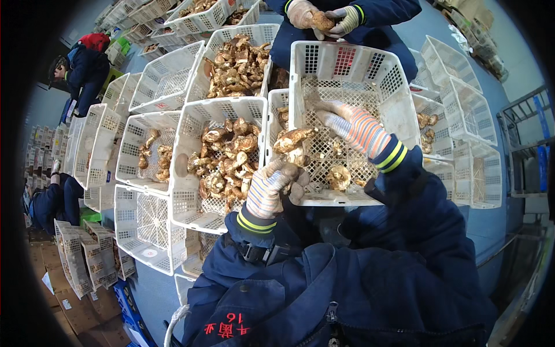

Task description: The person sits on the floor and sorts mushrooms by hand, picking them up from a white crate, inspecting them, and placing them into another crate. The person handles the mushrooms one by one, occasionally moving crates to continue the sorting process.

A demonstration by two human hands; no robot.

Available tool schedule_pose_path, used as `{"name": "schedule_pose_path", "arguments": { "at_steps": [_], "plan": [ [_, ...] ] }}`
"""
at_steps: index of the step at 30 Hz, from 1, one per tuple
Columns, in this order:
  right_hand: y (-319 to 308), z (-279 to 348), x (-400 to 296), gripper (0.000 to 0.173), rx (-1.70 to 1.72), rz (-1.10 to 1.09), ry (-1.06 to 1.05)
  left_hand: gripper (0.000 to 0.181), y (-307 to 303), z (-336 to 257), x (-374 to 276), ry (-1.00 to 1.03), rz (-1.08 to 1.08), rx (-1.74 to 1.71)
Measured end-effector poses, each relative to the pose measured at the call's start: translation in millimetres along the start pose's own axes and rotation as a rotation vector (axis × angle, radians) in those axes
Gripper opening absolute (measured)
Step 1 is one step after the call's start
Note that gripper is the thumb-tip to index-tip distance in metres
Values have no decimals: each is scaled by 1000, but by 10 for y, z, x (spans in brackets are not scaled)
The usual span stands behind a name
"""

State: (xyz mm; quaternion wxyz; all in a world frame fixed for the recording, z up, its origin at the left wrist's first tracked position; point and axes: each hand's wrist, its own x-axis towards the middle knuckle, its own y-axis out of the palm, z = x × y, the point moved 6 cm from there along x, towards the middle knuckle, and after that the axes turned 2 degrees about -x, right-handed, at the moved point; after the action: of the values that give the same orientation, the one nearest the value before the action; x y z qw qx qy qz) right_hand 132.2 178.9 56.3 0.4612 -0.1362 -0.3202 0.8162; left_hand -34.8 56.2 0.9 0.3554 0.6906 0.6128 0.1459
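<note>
My left hand (271,186), in a striped glove with dirty grey fingertips, grips a brown-capped mushroom (295,139) by its pale stem. It is held at the near left rim of a white perforated plastic crate (342,200). Inside that crate, my right hand (351,126) reaches toward the left wall, its fingers pointing left. The fingertips are blurred, so whether they hold anything is unclear. A loose mushroom (338,178) lies on the crate's floor near the front, with small pale scraps around it.
Left of me, a crate (195,221) holds many mushrooms, and a fuller crate (199,86) stands behind it. A co-worker's gloved hands (323,19) hold a mushroom across from me. More crates (472,108) line the right. Two other people are farther left.
</note>
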Motion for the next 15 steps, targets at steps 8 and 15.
{"name": "schedule_pose_path", "arguments": {
  "at_steps": [8,15],
  "plan": [
    [876,-1256,-352,63,-764,1092,217,19,-209,-64,-4,-46,-182,70],
    [1270,-1191,-381,44,-570,1163,-37,11,-550,-365,-48,327,-366,556]
  ]
}}
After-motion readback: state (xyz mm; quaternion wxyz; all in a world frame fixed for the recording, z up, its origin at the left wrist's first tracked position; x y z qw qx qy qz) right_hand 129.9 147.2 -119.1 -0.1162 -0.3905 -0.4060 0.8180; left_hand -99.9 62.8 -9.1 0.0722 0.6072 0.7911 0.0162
